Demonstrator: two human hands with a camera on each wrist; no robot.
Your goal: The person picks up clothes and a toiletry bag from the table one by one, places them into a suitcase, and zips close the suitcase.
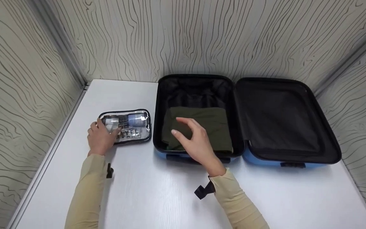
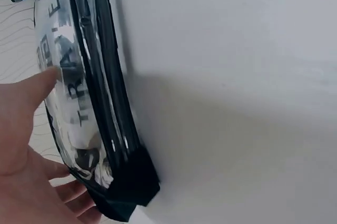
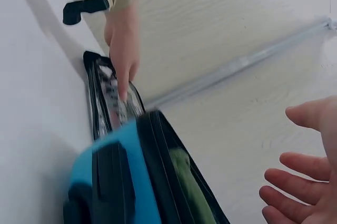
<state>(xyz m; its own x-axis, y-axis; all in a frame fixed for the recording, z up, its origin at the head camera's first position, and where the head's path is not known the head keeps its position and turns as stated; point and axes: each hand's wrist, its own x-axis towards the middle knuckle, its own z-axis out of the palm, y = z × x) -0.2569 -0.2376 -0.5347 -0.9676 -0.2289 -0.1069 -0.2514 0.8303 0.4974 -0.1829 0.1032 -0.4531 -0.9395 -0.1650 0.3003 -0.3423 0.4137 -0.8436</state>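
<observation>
A clear toiletry bag with black trim lies flat on the table, left of the suitcase; small bottles show through it. My left hand grips its left end, the thumb on the printed top and the fingers round the edge, as the left wrist view also shows. The open blue suitcase has a black lining. In its left half lies a folded dark green garment. Above that garment hovers my right hand, thumb and fingers spread apart, holding nothing; the right wrist view shows its fingers spread.
The suitcase lid lies folded out to the right on the white table. Patterned panels rise behind and at both sides. Black wrist mounts stick out from the sleeves.
</observation>
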